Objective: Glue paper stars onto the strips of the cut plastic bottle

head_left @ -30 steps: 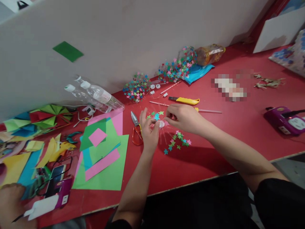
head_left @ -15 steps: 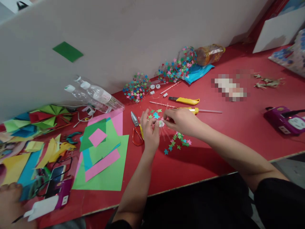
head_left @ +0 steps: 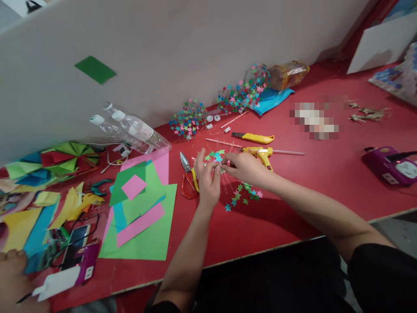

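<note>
My left hand point(head_left: 209, 180) is closed, thumb and fingers pinching a bunch of thin clear strands tipped with small paper stars point(head_left: 245, 191). Green, blue and pink stars fan out above and below my hands. Fingertips of my right hand point(head_left: 243, 166) are pinched together at the bunch's middle, close against the left fingers. Whatever those right fingertips grip is hidden. Just left of my left hand lie scissors point(head_left: 189, 182) with red and yellow handles. Behind my right hand is a yellow glue gun point(head_left: 260, 153) with a clear glue stick in its back.
A yellow box cutter point(head_left: 254, 138) and striped straws lie beyond my hands. Finished-looking star balls point(head_left: 189, 118) and plastic bottles point(head_left: 137, 130) line the wall. Coloured paper sheets point(head_left: 140, 217) are at left, a purple power socket point(head_left: 392, 166) at right. Another person's hand point(head_left: 13, 269) rests lower left.
My right hand has lowered slightly and closed in toward the left fingers, uncovering more of the glue gun. The whitish round piece seen between my hands is now mostly covered.
</note>
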`<state>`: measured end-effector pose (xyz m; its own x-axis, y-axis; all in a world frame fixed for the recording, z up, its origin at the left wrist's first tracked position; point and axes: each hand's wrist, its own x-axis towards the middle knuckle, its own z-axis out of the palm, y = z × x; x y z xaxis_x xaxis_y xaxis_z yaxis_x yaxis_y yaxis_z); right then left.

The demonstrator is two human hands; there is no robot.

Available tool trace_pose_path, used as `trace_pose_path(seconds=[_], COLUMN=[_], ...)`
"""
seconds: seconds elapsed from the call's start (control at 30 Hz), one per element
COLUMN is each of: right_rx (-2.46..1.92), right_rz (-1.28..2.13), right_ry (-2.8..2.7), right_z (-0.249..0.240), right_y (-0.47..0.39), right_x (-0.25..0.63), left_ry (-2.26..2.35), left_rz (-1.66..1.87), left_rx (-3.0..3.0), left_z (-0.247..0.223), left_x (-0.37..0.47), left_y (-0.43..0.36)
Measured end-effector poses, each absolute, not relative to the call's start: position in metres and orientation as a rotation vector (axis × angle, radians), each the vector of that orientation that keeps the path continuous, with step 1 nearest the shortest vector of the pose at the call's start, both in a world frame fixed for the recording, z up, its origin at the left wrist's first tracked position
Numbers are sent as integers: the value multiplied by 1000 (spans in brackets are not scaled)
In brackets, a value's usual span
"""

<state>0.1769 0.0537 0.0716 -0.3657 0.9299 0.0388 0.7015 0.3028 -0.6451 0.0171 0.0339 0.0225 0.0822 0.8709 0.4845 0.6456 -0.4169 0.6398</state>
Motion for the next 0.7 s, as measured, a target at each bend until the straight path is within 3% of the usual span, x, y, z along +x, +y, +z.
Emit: trace_pose_path(seconds=[0.37,0.7], right_rx=[-1498,-1498], right_rz=[755,824], right_ry=[-2160,-2114], right_z=[68,73], right_y=[54,53], right_x=[173,175], left_ry=[1756,1693], left_rz=[1230,1276], left_rx=[2249,2158], left_z=[29,29], left_x=[21,18], left_y=[30,32])
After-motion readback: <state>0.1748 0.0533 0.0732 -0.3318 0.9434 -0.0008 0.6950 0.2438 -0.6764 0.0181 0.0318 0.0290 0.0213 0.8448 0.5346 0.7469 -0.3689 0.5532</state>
